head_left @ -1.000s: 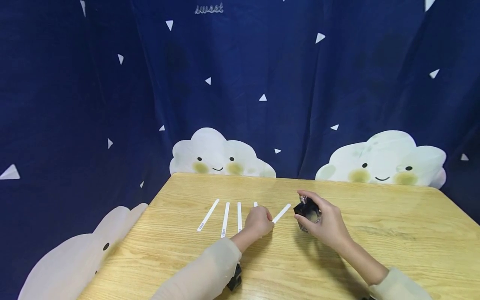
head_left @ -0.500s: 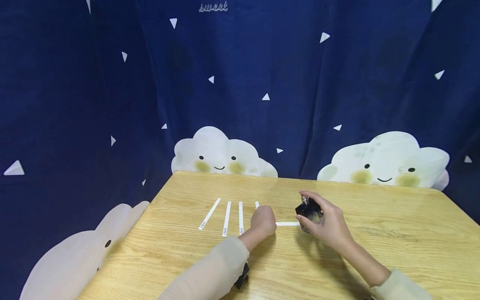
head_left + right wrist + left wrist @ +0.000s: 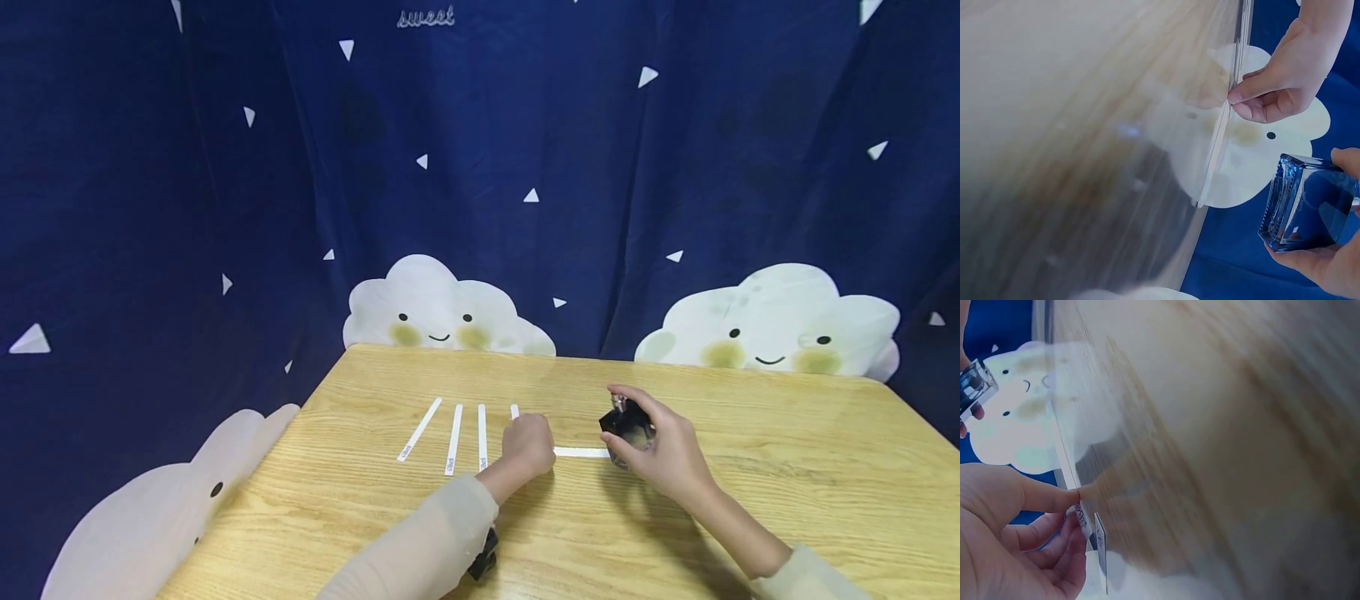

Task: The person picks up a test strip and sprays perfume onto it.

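Note:
Between the thumb and fingers of my left hand [image 3: 527,443] is a white paper test strip [image 3: 581,452], which points right toward a perfume bottle [image 3: 628,429]. The left wrist view shows the thumb and fingers of the left hand [image 3: 1016,531] pinching the strip's printed end. My right hand [image 3: 667,454] grips the dark glass bottle, index finger on the silver spray top and thumb low on the near side. In the right wrist view the bottle [image 3: 1310,206] is tilted and see-through. Whether strip and bottle touch cannot be told.
Several more white strips lie fanned on the wooden table [image 3: 360,500] left of the left hand, including a slanted strip [image 3: 419,429] and one partly covered strip [image 3: 515,411]. A blue curtain [image 3: 480,167] with printed clouds hangs behind the table.
The pinched strip has turned from slanting away to lying sideways toward the bottle. The right hand and bottle have shifted slightly to the right.

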